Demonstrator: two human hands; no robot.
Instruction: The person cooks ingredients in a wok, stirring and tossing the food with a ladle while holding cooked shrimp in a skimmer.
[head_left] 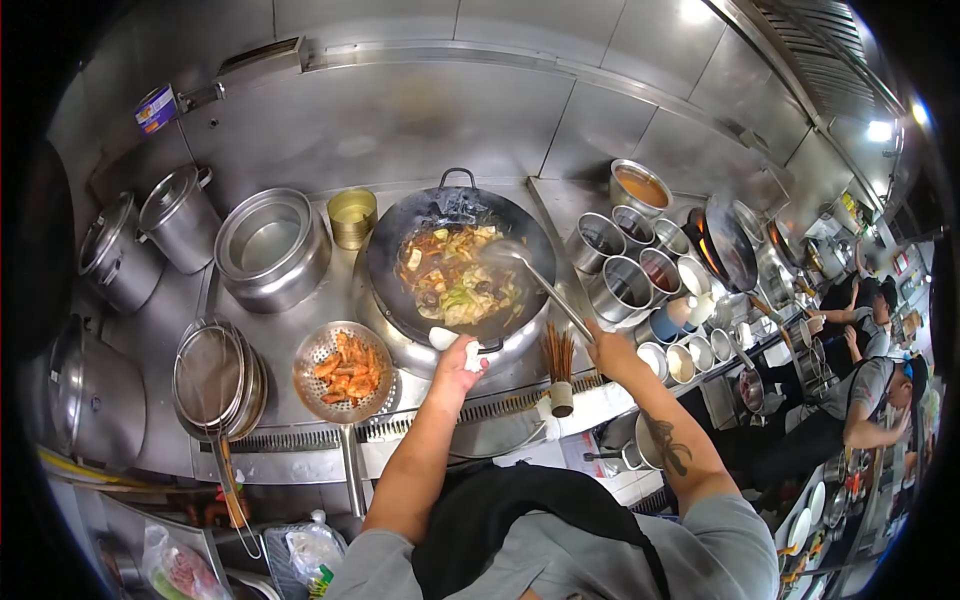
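Observation:
A black wok with two loop handles sits on the burner, holding a steaming mix of sliced vegetables. My left hand is closed on a folded white cloth at the wok's near rim, beside the near loop handle. My right hand is wrapped round the handle of a long metal ladle. The ladle's bowl hangs over the right side of the food; whether it touches the food I cannot tell.
Left stand a perforated strainer with fried pieces, stacked sieves, a large pot and a brass-coloured tin. Right are a bamboo brush, metal canisters and a sauce bowl. Co-workers stand far right.

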